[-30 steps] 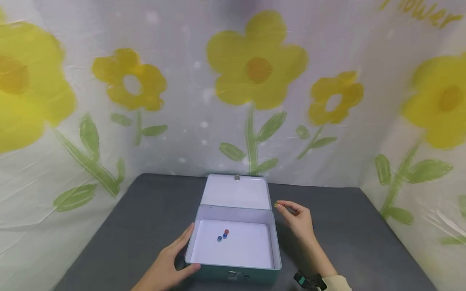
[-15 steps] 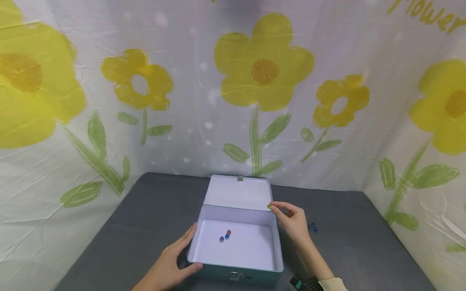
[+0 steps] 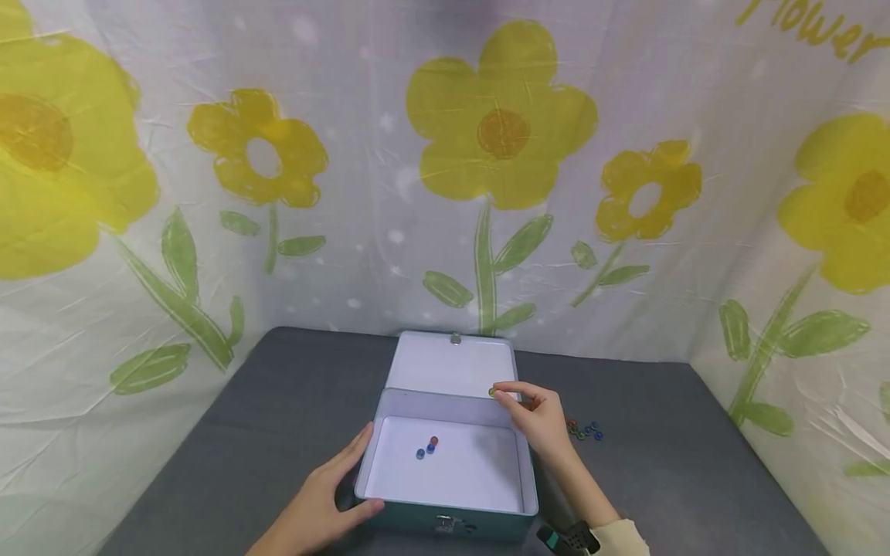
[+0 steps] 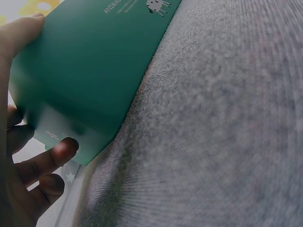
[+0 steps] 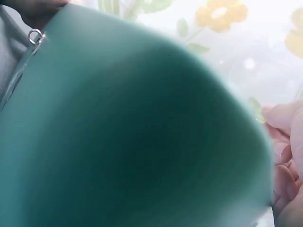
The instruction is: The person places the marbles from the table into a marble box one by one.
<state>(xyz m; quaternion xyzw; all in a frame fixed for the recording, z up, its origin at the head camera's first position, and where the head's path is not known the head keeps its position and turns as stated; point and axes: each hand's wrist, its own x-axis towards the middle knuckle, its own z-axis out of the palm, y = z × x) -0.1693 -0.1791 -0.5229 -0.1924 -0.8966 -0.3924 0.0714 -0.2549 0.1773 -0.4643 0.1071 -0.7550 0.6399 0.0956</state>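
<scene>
An open green tin box point(image 3: 410, 519) with a white inside stands on the dark grey tabletop, its lid point(image 3: 452, 364) folded back. My left hand point(image 3: 316, 494) holds its near left corner, thumb on the front wall; in the left wrist view bent fingers point(image 4: 49, 161) lie against the side wall. Between thumb and forefinger my right hand point(image 3: 538, 421) pinches a small yellow-green translucent bead point(image 3: 492, 391), over the box's back right corner. The right wrist view has the bead just past the box wall. On the box floor lie a red bead point(image 3: 434, 441) and two blue beads point(image 3: 420, 454).
Several blue, green and red beads point(image 3: 591, 429) lie on the tabletop point(image 3: 653, 479) right of the box, partly behind the right wrist. A flower-printed curtain point(image 3: 375, 232) closes off the back and sides of the table.
My right hand has moved left with the bead, from beside the box to over its back right corner, uncovering the loose beads on the tabletop. The left hand stays on the box.
</scene>
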